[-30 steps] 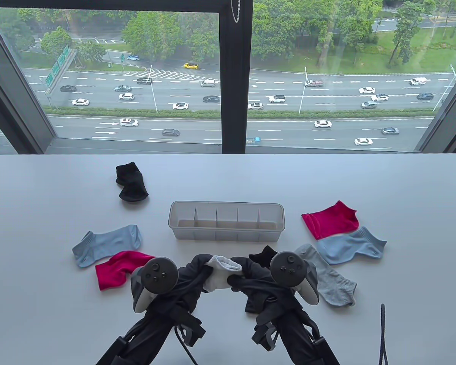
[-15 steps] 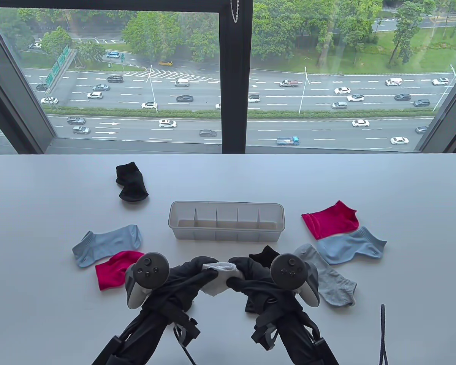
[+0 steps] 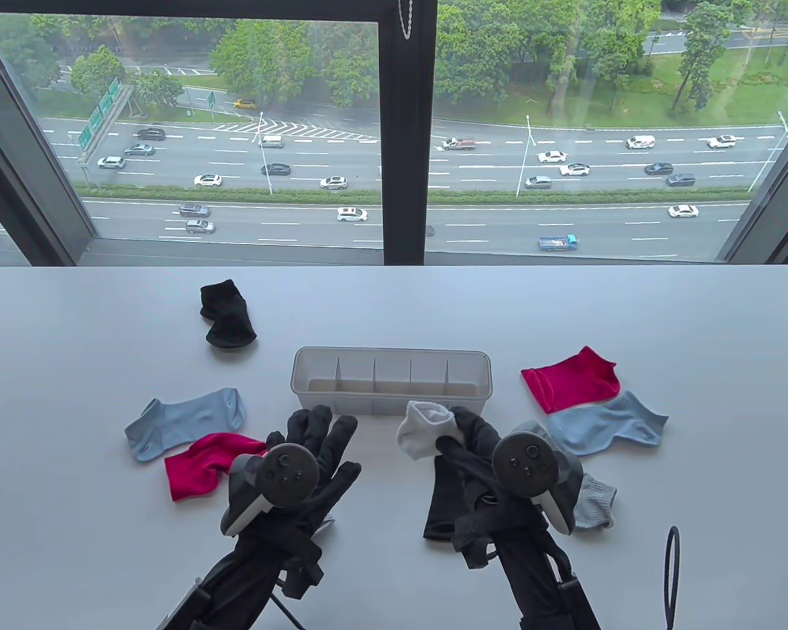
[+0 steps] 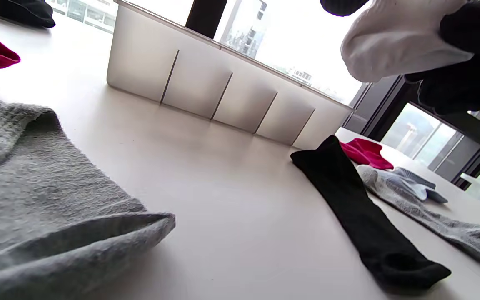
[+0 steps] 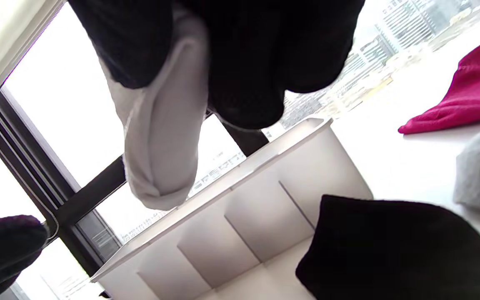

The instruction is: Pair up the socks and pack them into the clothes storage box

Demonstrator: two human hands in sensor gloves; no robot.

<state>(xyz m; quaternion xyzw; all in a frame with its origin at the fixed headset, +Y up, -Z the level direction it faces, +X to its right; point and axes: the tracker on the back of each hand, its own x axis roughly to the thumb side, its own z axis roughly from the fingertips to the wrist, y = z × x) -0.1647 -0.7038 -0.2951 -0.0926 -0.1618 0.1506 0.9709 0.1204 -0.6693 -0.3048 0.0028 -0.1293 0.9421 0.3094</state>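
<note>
My right hand (image 3: pixel 452 430) grips a rolled white sock pair (image 3: pixel 421 428) just in front of the translucent divided storage box (image 3: pixel 391 354). In the right wrist view the white sock pair (image 5: pixel 161 137) hangs from my fingers (image 5: pixel 244 62) above the box (image 5: pixel 240 208). My left hand (image 3: pixel 320 430) hovers open with straight fingers, holding nothing, left of the bundle. A black sock (image 3: pixel 443 499) lies flat under my right wrist. A grey sock (image 4: pixel 36 208) lies beneath my left hand.
On the left lie a light blue sock (image 3: pixel 184 420) and a red sock (image 3: pixel 200 462), and a black sock (image 3: pixel 226 321) sits further back. At the right lie a red sock (image 3: pixel 571 379), a light blue sock (image 3: pixel 607 423) and a grey sock (image 3: pixel 594 502).
My left hand has let go of the white sock bundle and opened. My right hand has carried the bundle forward and to the right, up to the box's front wall.
</note>
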